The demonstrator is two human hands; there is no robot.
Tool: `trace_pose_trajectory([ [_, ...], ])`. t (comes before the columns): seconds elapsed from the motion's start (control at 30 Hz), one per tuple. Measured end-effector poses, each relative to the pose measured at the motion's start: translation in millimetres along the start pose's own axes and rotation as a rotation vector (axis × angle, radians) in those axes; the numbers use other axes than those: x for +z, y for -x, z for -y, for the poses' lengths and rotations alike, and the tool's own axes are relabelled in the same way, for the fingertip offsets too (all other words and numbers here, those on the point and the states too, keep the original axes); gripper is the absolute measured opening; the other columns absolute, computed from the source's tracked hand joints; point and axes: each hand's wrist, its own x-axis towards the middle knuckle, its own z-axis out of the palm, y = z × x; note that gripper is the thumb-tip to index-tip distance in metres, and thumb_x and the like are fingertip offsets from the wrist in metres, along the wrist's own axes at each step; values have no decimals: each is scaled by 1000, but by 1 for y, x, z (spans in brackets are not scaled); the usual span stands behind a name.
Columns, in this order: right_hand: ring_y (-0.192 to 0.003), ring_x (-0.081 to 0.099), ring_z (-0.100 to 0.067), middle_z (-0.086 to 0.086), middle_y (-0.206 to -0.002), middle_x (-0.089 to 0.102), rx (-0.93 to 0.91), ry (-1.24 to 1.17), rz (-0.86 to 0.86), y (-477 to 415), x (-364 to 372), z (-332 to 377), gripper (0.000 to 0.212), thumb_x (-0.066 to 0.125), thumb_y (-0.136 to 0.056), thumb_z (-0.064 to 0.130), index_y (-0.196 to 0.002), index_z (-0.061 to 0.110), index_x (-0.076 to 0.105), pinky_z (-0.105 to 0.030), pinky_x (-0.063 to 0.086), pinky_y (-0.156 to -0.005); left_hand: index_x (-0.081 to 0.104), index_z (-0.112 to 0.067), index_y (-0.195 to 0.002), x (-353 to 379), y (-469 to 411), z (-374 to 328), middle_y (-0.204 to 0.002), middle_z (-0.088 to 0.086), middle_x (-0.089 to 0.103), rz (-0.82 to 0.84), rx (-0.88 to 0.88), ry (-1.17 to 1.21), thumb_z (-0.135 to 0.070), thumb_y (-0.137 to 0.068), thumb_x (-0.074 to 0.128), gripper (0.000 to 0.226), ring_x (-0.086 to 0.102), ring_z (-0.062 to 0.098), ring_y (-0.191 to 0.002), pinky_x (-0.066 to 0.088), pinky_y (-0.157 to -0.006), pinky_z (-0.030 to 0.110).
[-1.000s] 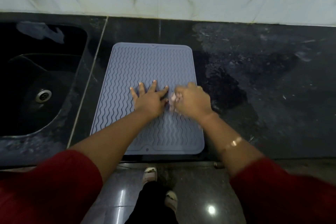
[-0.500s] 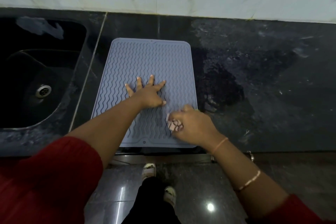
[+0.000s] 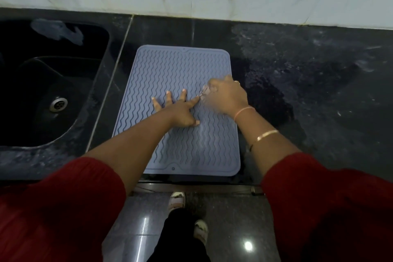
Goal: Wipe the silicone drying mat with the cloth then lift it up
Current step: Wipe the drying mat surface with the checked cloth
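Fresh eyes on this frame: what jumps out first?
The grey-blue silicone drying mat with wavy ridges lies flat beside the black sink. On it, the left hand presses with fingers spread, while the right hand grips a small crumpled cloth near the mat's right edge.

Black sink (image 3: 42, 91) left on dark countertop (image 3: 308, 91).
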Motion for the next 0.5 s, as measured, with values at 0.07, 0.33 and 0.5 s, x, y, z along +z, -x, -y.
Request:
trace_pose_trajectory([
  [0.07, -105, 50, -34, -11, -116, 46, -47, 3, 34, 34, 4, -1, 32, 64, -82, 34, -113, 27, 58, -35, 46, -75, -5, -50, -146, 1, 1, -1, -157, -9, -23, -12, -3, 9, -55, -87, 55, 84, -25, 33, -142, -16, -106, 67],
  [0.33, -106, 51, -25, -1, -116, 43, -53, 7, 115, 173, 13, 7, 42, 59, -82, 46, -120, 31, 50, -36, 49, -77, -2, -51, -146, 0, 4, -4, -158, -9, -20, -30, -25, -4, -55, -87, 55, 83, -22, 33, -144, -16, -106, 68],
  [0.5, -95, 56, -27, -4, -106, 51, 49, -61, -19, 118, 14, -7, 29, 61, -80, 38, -107, 26, 57, -31, 45, -69, 0, -49, -147, -3, 4, -2, -159, -7, -17, -26, -1, -29, -56, -86, 57, 84, -19, 35, -144, -16, -106, 68],
])
